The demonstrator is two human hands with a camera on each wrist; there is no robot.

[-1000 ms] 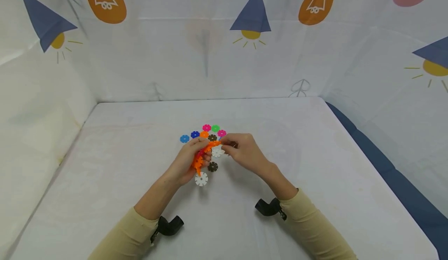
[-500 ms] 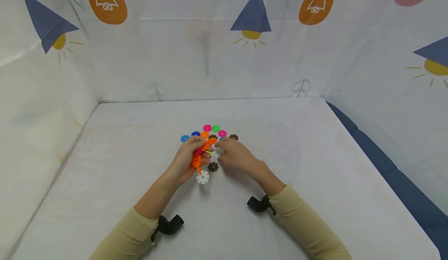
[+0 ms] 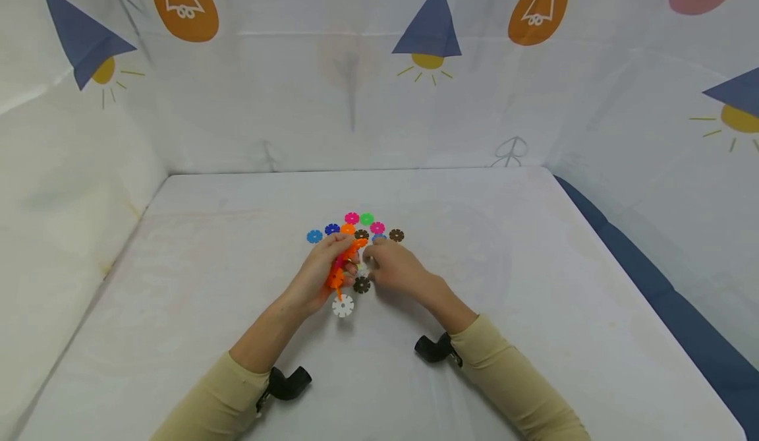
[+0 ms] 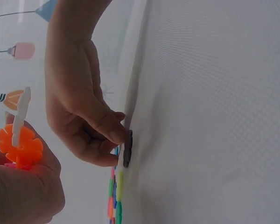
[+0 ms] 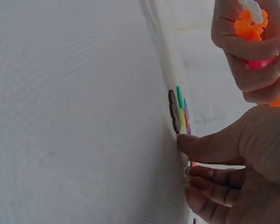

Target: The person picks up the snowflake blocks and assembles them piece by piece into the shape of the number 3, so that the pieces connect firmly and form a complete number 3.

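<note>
My left hand [image 3: 314, 275] grips a chain of interlocked snowflake discs [image 3: 336, 277], orange and pink, with a white disc [image 3: 342, 306] hanging from its near end. In the right wrist view its fingers curl round the pink part, and an orange disc [image 5: 250, 25] sticks out above. Just right of it, my right hand [image 3: 398, 266] is low at the tabletop, over a pale disc [image 3: 364, 270] that it mostly hides. The right thumb [image 5: 191, 144] and fingers stand apart, and I see no disc between them. A dark brown disc [image 3: 362, 285] lies close by the fingertips.
Beyond the hands, several loose discs lie flat: pink [image 3: 352, 218], green [image 3: 366, 219], light blue [image 3: 314, 236], dark blue [image 3: 332, 229] and brown [image 3: 396, 235]. The white table [image 3: 237, 230] meets a printed cloth wall [image 3: 284, 111] at the back.
My right hand has come away from the chain's far end and moved left and down to the table, uncovering the brown disc at the right. The left hand has kept its grip, barely moving.
</note>
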